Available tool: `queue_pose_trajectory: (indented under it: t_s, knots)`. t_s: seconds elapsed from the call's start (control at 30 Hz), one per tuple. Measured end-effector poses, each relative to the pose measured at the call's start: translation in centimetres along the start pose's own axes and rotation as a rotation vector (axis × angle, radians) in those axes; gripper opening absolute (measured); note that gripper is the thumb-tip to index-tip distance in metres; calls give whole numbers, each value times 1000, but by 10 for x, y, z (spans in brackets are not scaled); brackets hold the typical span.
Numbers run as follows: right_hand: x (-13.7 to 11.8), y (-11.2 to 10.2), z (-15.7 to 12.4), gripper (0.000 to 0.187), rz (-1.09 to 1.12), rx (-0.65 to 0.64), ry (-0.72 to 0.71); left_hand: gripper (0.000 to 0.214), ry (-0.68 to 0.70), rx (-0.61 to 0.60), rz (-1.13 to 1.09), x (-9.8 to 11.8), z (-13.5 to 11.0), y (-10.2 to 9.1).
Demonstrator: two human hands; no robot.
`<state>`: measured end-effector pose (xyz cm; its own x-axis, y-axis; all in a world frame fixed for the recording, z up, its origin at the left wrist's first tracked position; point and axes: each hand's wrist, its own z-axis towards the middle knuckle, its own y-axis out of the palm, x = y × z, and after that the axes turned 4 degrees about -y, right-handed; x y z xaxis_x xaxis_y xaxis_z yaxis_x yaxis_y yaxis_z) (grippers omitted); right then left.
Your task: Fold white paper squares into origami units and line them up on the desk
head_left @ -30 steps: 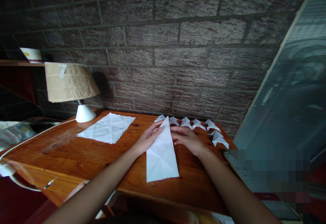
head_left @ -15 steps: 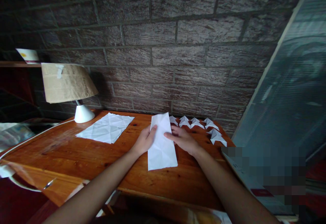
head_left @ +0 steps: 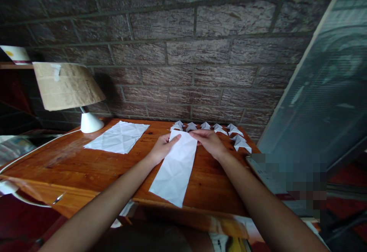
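A white sheet of paper (head_left: 176,168), folded into a long strip with crease lines across it, is held between my two hands over the desk. My left hand (head_left: 163,147) grips its upper left edge, thumb on top and fingers underneath. At the upper right corner, my right hand (head_left: 208,142) pinches the paper between thumb and fingers. The strip slants, its lower end towards me near the desk's front edge. Behind it, several small folded paper shapes (head_left: 205,126) stand in a row along the wall, with another folded piece (head_left: 241,143) in front at the right.
Creased flat paper sheets (head_left: 119,137) lie on the wooden desk (head_left: 114,172) to the left. A lamp (head_left: 91,123) with a paper shade stands behind them, its white cord running left. A brick wall (head_left: 177,53) closes the back; a paper cup (head_left: 15,55) sits on a shelf.
The paper strip has tilted, its lower end swinging left and towards me. My right hand has moved up to its top right corner. The view has shifted, uncovering more folded shapes.
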<state>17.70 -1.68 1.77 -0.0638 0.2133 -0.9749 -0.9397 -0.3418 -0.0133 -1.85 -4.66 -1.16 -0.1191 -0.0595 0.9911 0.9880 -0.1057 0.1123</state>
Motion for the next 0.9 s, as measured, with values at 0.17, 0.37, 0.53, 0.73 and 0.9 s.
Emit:
queue_pose_trajectory:
  t_s: [0.17,0.37,0.53,0.73,0.9]
  knots:
    - [0,3,-1,28,-27,-62,-4,51,133,94,159,-3,2,-3]
    - [-3,3,1,28,-68,-60,20,62,184,233,270,-7,11,-8]
    - [-3,-2,1,32,-33,-68,93,66,-43,141,85,-9,14,-8]
    - [2,-4,1,28,23,-17,184,63,-70,161,21,-7,14,-10]
    - [2,-8,6,30,72,47,152,55,-118,91,-49,-3,12,-15]
